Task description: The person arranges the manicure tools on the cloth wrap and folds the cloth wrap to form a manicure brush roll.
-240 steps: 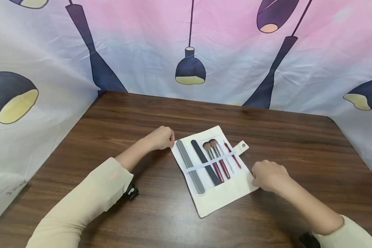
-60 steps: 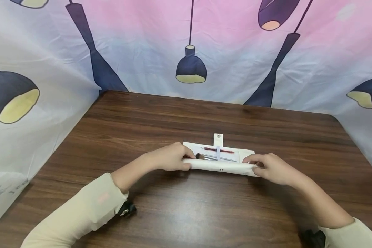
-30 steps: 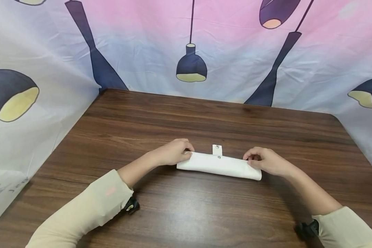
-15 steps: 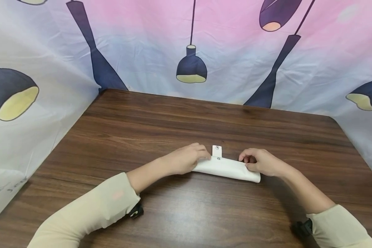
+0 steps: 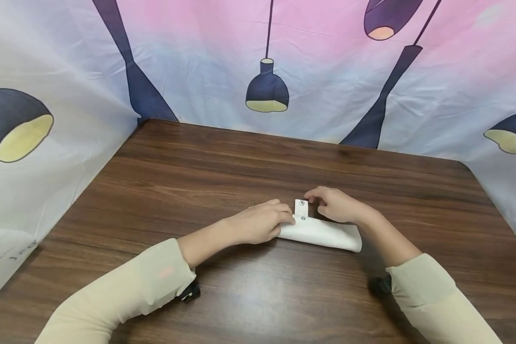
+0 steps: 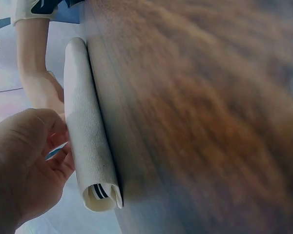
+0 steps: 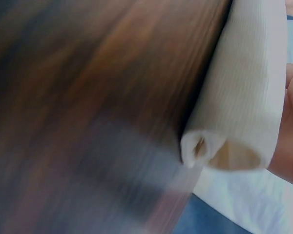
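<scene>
A white fabric tool roll (image 5: 326, 235), rolled into a flat tube, lies on the table with a strap tab (image 5: 301, 209) sticking out from its far edge. A metal snap shows on the tab and another on the roll. My left hand (image 5: 258, 222) rests on top of the roll's left part, fingertips beside the snap. My right hand (image 5: 337, 204) is just right of the tab, index fingertip at its end; whether they touch I cannot tell. The left wrist view shows a dark-striped edge (image 6: 100, 191) inside the roll's end. The other end (image 7: 234, 155) looks hollow in the right wrist view.
The brown wood-grain table (image 5: 197, 162) extends around the roll on all sides. A cloth backdrop (image 5: 214, 62) printed with lamps stands behind it and at the left. Black wrist devices (image 5: 190, 291) sit under both sleeves.
The open case with brushes and files has been turned and rolled up, covering its contents. My left hand has slid right along the roll; my right hand has left its right end for the tab.
</scene>
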A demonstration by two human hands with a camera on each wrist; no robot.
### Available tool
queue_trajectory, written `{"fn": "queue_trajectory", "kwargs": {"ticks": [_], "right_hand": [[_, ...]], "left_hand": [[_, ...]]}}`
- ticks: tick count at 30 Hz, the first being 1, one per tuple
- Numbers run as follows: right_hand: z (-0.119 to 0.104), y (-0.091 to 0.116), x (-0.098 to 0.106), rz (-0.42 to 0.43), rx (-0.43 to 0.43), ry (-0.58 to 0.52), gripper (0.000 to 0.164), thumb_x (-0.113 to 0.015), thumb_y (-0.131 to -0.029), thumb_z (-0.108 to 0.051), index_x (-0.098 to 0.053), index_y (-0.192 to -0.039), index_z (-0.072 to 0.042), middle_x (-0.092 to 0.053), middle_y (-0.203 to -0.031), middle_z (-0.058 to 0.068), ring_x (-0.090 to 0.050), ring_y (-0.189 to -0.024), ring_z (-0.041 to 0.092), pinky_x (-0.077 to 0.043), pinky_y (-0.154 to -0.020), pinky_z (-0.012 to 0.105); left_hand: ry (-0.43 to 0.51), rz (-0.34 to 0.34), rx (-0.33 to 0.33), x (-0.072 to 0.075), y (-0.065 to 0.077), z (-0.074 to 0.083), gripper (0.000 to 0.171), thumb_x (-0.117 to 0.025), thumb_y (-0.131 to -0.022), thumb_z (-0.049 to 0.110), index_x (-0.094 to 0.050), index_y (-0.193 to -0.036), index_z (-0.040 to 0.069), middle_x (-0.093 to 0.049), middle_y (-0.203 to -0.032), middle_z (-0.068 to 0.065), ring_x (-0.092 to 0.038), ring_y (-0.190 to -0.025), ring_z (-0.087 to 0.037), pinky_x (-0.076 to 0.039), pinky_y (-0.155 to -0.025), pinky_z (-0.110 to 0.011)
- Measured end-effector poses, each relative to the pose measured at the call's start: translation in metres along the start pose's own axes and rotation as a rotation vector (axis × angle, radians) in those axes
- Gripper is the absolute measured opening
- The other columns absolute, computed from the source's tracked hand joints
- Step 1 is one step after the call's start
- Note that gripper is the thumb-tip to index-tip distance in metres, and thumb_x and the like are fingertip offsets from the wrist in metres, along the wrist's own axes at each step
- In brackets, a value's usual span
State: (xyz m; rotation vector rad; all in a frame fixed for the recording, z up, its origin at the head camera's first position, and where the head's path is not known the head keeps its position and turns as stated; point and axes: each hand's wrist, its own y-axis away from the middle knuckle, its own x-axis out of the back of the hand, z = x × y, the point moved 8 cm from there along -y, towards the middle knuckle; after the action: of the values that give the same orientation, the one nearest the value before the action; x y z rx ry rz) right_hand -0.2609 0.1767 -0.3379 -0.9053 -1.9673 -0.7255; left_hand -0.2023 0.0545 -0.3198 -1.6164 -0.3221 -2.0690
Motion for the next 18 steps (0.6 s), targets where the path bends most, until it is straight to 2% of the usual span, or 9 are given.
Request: {"fn": "queue_trajectory", "kwargs": {"ticks": [4, 7, 11, 14, 18], "right_hand": [[-0.006, -0.008, -0.002, -0.004, -0.013, 0.005, 0.038, -0.044, -0.086, 0.007, -0.055, -0.122, 0.002, -0.056, -0.113, 0.014, -0.053, -0.091, 0.023, -0.042, -0.075, 0.036], [-0.011, -0.008, 0.002, 0.041, -0.011, -0.015, 0.032, -0.045, -0.087, 0.005, -0.061, -0.115, 0.001, -0.059, -0.112, 0.014, -0.056, -0.093, 0.024, -0.044, -0.075, 0.037], [-0.018, 0.0, 0.01, 0.111, 0.024, -0.052, 0.025, -0.048, -0.088, 0.002, -0.068, -0.104, -0.002, -0.064, -0.105, 0.011, -0.058, -0.089, 0.021, -0.046, -0.072, 0.035], [-0.023, 0.007, 0.012, 0.122, 0.063, -0.072, 0.022, -0.051, -0.089, 0.0, -0.069, -0.101, -0.004, -0.065, -0.099, 0.006, -0.056, -0.08, 0.016, -0.045, -0.067, 0.031], [-0.028, 0.016, 0.008, 0.123, 0.101, -0.1, 0.018, -0.058, -0.087, -0.001, -0.07, -0.099, -0.006, -0.065, -0.094, 0.001, -0.056, -0.079, 0.012, -0.046, -0.066, 0.027]], "left_hand": [[0.016, 0.0, -0.007, 0.0, 0.0, 0.0, 0.026, -0.054, -0.087, 0.005, -0.066, -0.11, 0.008, -0.06, -0.106, 0.002, -0.049, -0.095, -0.014, -0.041, -0.084, -0.024], [0.024, -0.013, -0.002, 0.0, 0.0, -0.001, 0.023, -0.057, -0.09, 0.01, -0.066, -0.111, 0.008, -0.06, -0.106, 0.002, -0.049, -0.096, -0.014, -0.04, -0.085, -0.024], [0.04, -0.017, -0.012, 0.001, 0.0, 0.0, 0.023, -0.058, -0.09, 0.011, -0.066, -0.111, 0.007, -0.06, -0.104, 0.001, -0.05, -0.096, -0.014, -0.04, -0.085, -0.024], [0.05, -0.014, -0.023, 0.001, -0.001, 0.0, 0.022, -0.059, -0.09, 0.01, -0.066, -0.11, 0.007, -0.06, -0.102, 0.001, -0.05, -0.094, -0.014, -0.04, -0.084, -0.025], [0.056, -0.016, -0.022, 0.001, -0.001, -0.001, 0.022, -0.059, -0.09, 0.01, -0.066, -0.11, 0.007, -0.061, -0.101, 0.002, -0.05, -0.092, -0.014, -0.04, -0.082, -0.024]]}}
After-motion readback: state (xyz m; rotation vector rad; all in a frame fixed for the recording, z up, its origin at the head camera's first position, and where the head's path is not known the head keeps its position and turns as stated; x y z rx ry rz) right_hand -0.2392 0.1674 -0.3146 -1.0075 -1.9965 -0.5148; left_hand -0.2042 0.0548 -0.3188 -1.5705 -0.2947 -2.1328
